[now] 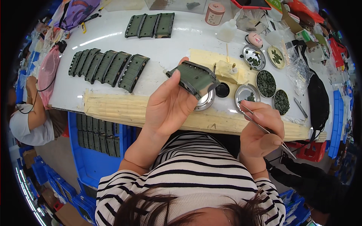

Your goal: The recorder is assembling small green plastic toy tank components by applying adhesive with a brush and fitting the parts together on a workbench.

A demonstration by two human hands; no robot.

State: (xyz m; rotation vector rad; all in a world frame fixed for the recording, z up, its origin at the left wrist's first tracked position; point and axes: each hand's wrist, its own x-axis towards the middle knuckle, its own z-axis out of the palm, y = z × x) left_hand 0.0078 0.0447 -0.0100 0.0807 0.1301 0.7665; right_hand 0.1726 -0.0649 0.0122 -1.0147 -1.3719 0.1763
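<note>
In my left hand (166, 101), raised over the table's near edge, is a curved green camouflage plastic panel (191, 80) with dark ribbed edges, tilted between thumb and fingers. My right hand (264, 126) pinches metal tweezers (250, 118). Their tips reach toward a shallow round metal dish (239, 91) holding a few small dark green pieces. Beside that dish stand a round tin (258, 83) and another tin (288, 107), both filled with similar pieces. A small round black container (222, 89) lies between the panel and the dish.
Several matching panels (109, 66) lie in a row at left, with more panels (150, 25) farther back. Yellowish tape (113, 109) covers the near edge. A tape-wrapped block (228, 72), pink canister (215, 14) and squeeze bottle (227, 31) stand behind. A blue crate (90, 165) sits below left.
</note>
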